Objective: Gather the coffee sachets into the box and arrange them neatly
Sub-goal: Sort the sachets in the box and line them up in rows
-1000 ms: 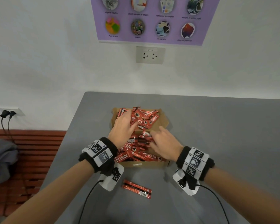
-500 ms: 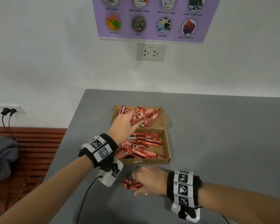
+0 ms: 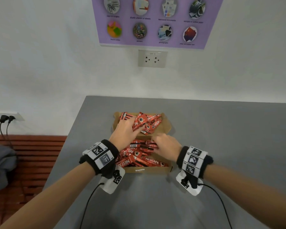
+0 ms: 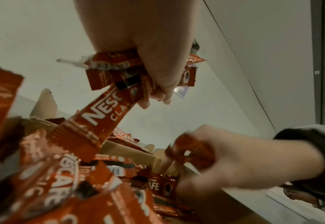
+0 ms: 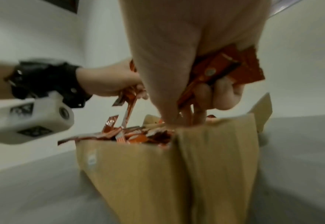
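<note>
On the left, a dark bench [image 3: 23, 156] with a grey garment [image 3: 0, 166] on it stands beside the grey table [image 3: 221, 146], under a wall outlet [image 3: 10, 115] with two plugs in it.

The left hand [image 3: 125, 132] reaches over the far part of the open cardboard box [image 3: 149, 170]. The left wrist view shows its fingers [image 4: 157, 84] curled round a bunch of red Nescafé Classic coffee sachets [image 4: 108, 106], one long stick hanging out of the fist at a slant. That bundle [image 3: 145, 123] fans out over the lid flap at the back, pointing several ways.

In the near part of the box more sachets [image 3: 144, 160] lie heaped and crossed over one another, some tilted against the left wall.

The right hand [image 3: 168, 145] is at the box's right side, just above the heap. The right wrist view shows it gripping a few sachets [image 5: 224, 68] with fingers folded round them, knuckles close to the cardboard wall [image 5: 176, 166].

No sachet shows on the bare table in front of the box or to its right, so the gathering looks nearly or wholly done: what both hands carry is over the box. The arranging seems barely started; the pile needs to be turned one way and laid flat, and the left hand's bundle sorted in.

Above, a wall socket [image 3: 152, 59] and a purple poster [image 3: 155, 22] hang on the wall.
</note>
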Available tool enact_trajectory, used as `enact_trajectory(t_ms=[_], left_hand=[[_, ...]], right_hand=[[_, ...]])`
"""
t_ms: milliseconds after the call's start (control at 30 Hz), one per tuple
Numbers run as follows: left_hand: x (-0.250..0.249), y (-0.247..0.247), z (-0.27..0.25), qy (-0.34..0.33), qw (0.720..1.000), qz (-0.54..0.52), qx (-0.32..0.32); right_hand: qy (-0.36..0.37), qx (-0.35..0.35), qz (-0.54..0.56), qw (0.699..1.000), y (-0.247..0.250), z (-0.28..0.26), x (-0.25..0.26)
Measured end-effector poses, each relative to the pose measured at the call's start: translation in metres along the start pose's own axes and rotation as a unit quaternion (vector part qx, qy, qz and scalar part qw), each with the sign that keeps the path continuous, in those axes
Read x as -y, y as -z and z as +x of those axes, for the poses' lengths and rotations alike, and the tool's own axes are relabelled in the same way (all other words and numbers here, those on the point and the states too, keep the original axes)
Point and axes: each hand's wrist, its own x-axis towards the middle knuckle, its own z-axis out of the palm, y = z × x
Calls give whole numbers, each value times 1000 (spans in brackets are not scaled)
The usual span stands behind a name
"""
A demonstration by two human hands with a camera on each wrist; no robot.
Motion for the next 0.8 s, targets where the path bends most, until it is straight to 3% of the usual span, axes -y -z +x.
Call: enact_trajectory(t_ms=[200, 400, 567, 800], left_hand=[[1, 2, 2, 9, 1000, -23, -14], [2, 4, 3, 9, 1000, -19, -12], [0, 4, 3, 7, 1000, -18, -6], [-1, 5, 1, -6, 1000, -21, 4]], right_hand=[[9, 43, -83, 996, -9, 5, 6], [17, 91, -43, 995, -8, 5, 6], [7, 70, -31, 997, -13, 4, 10], [17, 95, 8, 995, 4, 5, 20]])
